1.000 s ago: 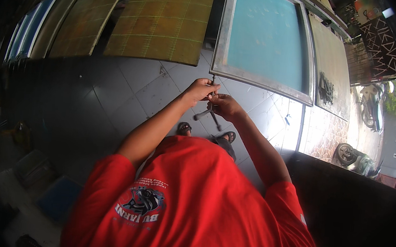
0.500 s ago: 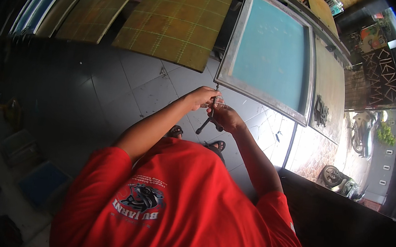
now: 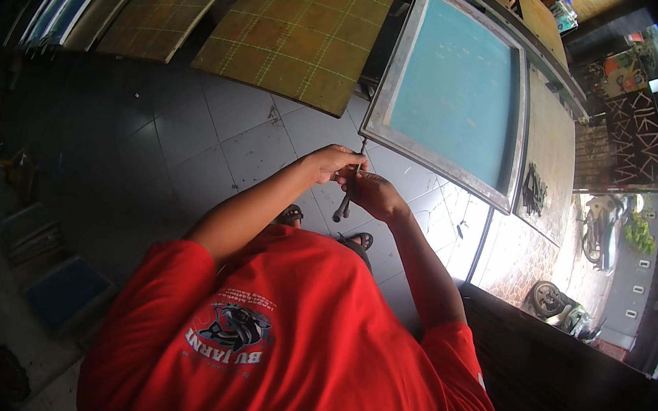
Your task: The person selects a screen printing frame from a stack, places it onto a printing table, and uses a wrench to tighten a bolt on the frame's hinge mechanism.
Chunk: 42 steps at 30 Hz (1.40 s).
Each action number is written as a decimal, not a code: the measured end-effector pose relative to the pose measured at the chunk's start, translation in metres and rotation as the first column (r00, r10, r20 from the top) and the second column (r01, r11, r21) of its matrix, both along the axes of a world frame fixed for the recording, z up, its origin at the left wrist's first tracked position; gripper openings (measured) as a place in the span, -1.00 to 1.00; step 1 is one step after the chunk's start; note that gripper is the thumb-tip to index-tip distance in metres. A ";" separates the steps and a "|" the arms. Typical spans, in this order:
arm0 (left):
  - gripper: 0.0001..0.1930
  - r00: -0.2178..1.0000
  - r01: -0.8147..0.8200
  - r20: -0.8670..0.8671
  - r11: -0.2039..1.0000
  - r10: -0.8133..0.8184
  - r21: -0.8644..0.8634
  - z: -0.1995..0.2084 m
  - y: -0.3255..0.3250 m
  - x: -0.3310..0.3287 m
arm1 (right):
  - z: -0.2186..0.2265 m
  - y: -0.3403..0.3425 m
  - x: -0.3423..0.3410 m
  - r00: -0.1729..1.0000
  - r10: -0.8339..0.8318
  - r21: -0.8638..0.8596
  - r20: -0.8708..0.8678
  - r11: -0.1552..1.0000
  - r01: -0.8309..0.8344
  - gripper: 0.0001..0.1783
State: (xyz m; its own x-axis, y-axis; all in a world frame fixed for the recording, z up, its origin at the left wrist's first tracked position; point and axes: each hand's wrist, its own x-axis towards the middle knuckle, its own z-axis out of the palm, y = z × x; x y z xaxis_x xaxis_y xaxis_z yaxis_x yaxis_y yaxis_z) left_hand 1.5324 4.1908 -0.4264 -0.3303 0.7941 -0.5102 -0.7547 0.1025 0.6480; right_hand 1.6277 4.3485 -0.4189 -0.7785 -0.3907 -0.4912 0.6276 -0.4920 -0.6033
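Observation:
My left hand point(image 3: 330, 162) and my right hand point(image 3: 372, 194) meet in front of my chest, both closed on a small dark metal tool point(image 3: 344, 204) that hangs down between them. A thin metal rod point(image 3: 362, 147) sticks up from where the fingers meet. I stand in a red shirt over a grey tiled floor point(image 3: 215, 155); my sandalled feet show below the hands. Which hand bears the tool's weight cannot be told.
A framed screen with a blue-green mesh point(image 3: 455, 91) leans ahead of me. Yellow-brown gridded panels point(image 3: 298, 28) lean to its left. A dark bundle point(image 3: 534, 190) lies on a board at the right. Motorbikes point(image 3: 565, 307) stand outside at the right. Blue frames point(image 3: 67, 291) lie at lower left.
My head has shifted, so the framed screen and panels sit higher and farther right in view. The hands stay together on the tool, which now hangs more upright.

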 end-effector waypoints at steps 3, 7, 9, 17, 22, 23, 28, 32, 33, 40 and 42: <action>-0.75 0.997 -0.072 0.025 0.994 0.074 -0.081 0.009 0.004 0.005 | -0.005 0.002 -0.001 0.999 0.012 0.056 -0.030 0.998 -0.011 -0.66; -0.76 0.977 -0.186 -0.148 0.958 0.156 -0.216 0.016 0.008 0.014 | -0.009 0.000 -0.002 1.000 0.010 0.116 -0.013 0.993 -0.008 -0.68; -0.77 0.936 -0.218 -0.336 0.928 0.110 -0.303 0.015 0.016 0.016 | -0.023 0.004 -0.004 0.999 0.032 0.202 -0.020 0.979 -0.027 -0.69; -0.79 0.977 -0.180 -0.159 0.957 0.146 -0.227 -0.006 0.015 0.009 | 0.011 -0.003 0.001 0.999 0.008 0.016 0.047 1.000 -0.009 -0.67; -0.78 0.989 -0.096 -0.128 0.981 0.076 -0.166 0.000 0.011 0.008 | -0.010 -0.002 0.007 0.998 0.028 0.260 -0.063 0.966 -0.011 -0.68; -0.78 0.989 -0.118 -0.109 0.977 0.100 -0.175 0.003 0.013 0.009 | -0.013 0.000 0.007 0.997 0.039 0.289 -0.071 0.957 -0.017 -0.68; -0.80 0.960 -0.260 -0.153 0.952 0.236 -0.159 0.004 0.014 0.015 | -0.024 0.001 0.004 1.000 -0.029 0.240 -0.008 0.970 0.030 -0.65; -0.82 0.943 -0.301 -0.205 0.933 0.261 -0.197 0.008 0.014 0.015 | -0.003 -0.010 0.002 0.996 -0.053 0.168 0.074 0.985 0.040 -0.66; -0.82 0.942 -0.287 -0.240 0.936 0.237 -0.204 0.006 0.014 0.013 | 0.002 -0.015 0.002 0.992 -0.093 0.117 0.081 0.990 0.083 -0.66; -0.80 0.963 -0.224 -0.191 0.959 0.191 -0.174 0.010 0.012 0.009 | -0.021 0.006 0.004 0.998 0.044 0.065 0.044 0.997 -0.047 -0.64; -0.81 0.968 -0.215 -0.163 0.964 0.190 -0.153 0.014 0.013 0.012 | -0.031 0.006 0.003 0.999 0.005 0.058 0.040 0.998 -0.007 -0.66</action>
